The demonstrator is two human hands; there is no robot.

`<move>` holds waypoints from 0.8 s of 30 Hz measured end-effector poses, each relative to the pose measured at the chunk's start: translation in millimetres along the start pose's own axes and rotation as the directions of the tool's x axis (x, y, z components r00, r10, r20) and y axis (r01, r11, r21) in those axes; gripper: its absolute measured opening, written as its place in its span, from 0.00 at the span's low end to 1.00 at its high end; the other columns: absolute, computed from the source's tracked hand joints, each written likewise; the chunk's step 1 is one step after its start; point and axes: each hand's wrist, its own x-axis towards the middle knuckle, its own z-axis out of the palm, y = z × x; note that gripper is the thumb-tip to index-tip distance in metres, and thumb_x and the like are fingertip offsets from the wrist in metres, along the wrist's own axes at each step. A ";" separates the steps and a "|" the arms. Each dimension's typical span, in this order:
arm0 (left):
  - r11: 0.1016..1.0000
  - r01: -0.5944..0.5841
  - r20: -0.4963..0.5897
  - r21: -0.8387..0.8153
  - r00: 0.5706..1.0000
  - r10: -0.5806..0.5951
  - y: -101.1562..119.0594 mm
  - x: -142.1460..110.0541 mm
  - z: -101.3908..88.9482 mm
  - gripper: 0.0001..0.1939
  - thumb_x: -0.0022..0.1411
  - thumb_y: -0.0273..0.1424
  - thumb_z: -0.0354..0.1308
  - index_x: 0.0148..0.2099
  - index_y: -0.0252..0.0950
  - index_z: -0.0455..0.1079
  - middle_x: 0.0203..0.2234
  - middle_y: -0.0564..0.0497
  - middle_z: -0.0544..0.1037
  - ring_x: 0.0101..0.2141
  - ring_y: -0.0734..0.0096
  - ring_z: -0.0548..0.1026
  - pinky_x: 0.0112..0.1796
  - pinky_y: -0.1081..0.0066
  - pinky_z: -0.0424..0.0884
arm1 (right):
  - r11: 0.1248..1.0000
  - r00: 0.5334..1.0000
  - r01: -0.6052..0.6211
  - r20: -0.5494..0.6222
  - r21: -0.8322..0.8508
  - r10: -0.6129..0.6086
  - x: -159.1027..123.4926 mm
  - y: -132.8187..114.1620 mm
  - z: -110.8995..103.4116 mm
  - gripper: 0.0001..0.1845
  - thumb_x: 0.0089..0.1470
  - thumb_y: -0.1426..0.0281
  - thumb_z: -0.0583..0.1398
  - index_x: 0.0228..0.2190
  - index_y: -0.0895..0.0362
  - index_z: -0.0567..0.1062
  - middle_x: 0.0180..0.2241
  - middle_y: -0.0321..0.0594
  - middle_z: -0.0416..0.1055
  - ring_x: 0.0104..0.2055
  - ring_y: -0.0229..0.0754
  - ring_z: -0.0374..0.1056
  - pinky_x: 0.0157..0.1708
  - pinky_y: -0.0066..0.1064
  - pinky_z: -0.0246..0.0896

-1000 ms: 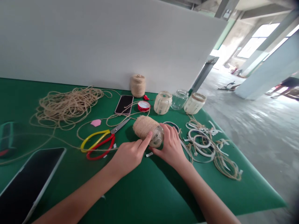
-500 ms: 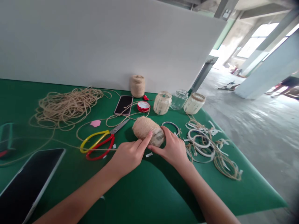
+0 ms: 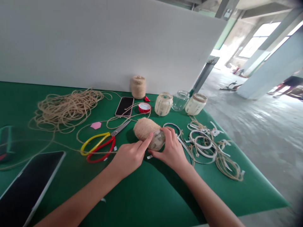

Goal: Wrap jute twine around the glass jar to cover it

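Observation:
A glass jar lies tilted on its side above the table, wound in jute twine over most of its length, with bare glass at the near right end. My right hand is closed around that glass end, thumb below and fingers above. With its index finger laid against the edge of the winding, my left hand is closed on the twine, which runs off leftward across the scissors. Its curled fingers are partly hidden.
Behind stand a twine-wrapped jar, two pale jars and a clear jar. Loose twine is heaped at left. A phone, red tape roll, dark tablet and tangled rings and cords lie around.
The jar has turned slightly in my hands, and more of its bare glass end shows. My right hand's fingers have shifted a little on it; a white strip now shows beside them.

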 end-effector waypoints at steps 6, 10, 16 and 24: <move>1.000 -0.010 -0.008 0.029 1.000 0.011 -4.3 -0.6 -3.8 0.27 0.58 0.20 0.45 0.60 0.32 0.51 0.20 0.56 0.67 0.17 0.76 0.64 0.18 0.75 0.60 | 0.997 0.999 -0.051 -0.015 0.049 0.052 1.5 -2.5 -2.1 0.36 0.39 0.57 0.63 0.48 0.54 0.56 0.46 0.46 0.59 0.47 0.50 0.61 0.42 0.44 0.64; 0.998 -0.015 -0.032 0.057 0.999 0.017 -9.7 -1.5 -5.3 0.26 0.58 0.20 0.46 0.60 0.33 0.53 0.20 0.56 0.66 0.17 0.77 0.63 0.18 0.75 0.58 | 0.997 0.997 -0.074 -0.005 0.039 0.074 1.4 -4.0 -1.6 0.37 0.38 0.57 0.63 0.48 0.54 0.56 0.46 0.46 0.59 0.48 0.49 0.61 0.40 0.40 0.65; 0.997 -0.027 -0.045 0.078 0.999 0.030 -9.4 0.4 -5.4 0.25 0.58 0.20 0.47 0.59 0.33 0.55 0.19 0.57 0.65 0.17 0.77 0.63 0.18 0.74 0.58 | 0.995 0.996 -0.088 -0.013 0.040 0.088 1.2 -4.4 -0.6 0.37 0.37 0.58 0.63 0.47 0.54 0.57 0.46 0.45 0.60 0.47 0.49 0.62 0.39 0.39 0.65; 0.994 -0.033 -0.057 0.106 0.998 0.040 -13.8 0.4 -7.3 0.25 0.58 0.20 0.46 0.58 0.33 0.56 0.18 0.57 0.65 0.17 0.78 0.62 0.18 0.75 0.58 | 0.996 0.996 -0.090 -0.024 0.029 0.091 0.7 -6.1 -0.4 0.36 0.37 0.57 0.63 0.47 0.54 0.57 0.46 0.46 0.60 0.46 0.49 0.62 0.36 0.39 0.66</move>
